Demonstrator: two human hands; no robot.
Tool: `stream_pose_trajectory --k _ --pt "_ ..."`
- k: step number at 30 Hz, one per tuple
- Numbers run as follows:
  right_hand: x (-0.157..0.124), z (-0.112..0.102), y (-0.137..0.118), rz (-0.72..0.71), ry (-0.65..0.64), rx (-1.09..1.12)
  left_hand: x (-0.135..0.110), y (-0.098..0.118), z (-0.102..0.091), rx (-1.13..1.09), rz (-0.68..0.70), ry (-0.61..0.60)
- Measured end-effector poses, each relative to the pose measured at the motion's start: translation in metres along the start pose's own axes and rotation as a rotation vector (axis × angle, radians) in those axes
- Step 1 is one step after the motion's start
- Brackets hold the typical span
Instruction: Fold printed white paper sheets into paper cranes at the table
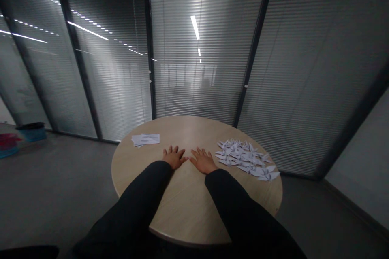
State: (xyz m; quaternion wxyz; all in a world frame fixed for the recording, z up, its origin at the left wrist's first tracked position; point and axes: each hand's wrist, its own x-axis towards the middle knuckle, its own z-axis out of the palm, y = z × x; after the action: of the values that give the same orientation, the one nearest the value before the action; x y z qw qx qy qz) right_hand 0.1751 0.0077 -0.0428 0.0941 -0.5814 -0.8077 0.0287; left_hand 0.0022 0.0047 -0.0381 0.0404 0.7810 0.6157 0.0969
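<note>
Origami cranes (pixel 243 158) lie heaped just beyond the right hand (pixel 203 160), which rests flat, fingers spread, empty; the left hand (pixel 174 157), equally open, sits farther away.

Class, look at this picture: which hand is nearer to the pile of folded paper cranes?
Right. The right hand lies flat close beside the pile of folded paper cranes, at its edge. The left hand lies flat farther away, on the right hand's other side.
</note>
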Motion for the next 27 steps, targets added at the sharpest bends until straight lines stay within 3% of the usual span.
stream_pose_trajectory --k 6,9,19,27 --pt "0.000 -0.009 0.003 -0.003 0.305 0.041 0.002 0.000 -0.014 -0.140 0.005 0.258" --pt "0.001 -0.015 0.005 0.013 0.397 0.078 0.002 -0.001 -0.021 -0.203 -0.002 0.373" --pt "-0.007 -0.026 -0.008 -0.089 0.452 0.153 -0.007 0.011 -0.028 -0.318 0.112 0.482" --pt "-0.009 -0.025 -0.011 -0.054 0.451 0.167 -0.008 0.014 -0.030 -0.285 0.103 0.498"
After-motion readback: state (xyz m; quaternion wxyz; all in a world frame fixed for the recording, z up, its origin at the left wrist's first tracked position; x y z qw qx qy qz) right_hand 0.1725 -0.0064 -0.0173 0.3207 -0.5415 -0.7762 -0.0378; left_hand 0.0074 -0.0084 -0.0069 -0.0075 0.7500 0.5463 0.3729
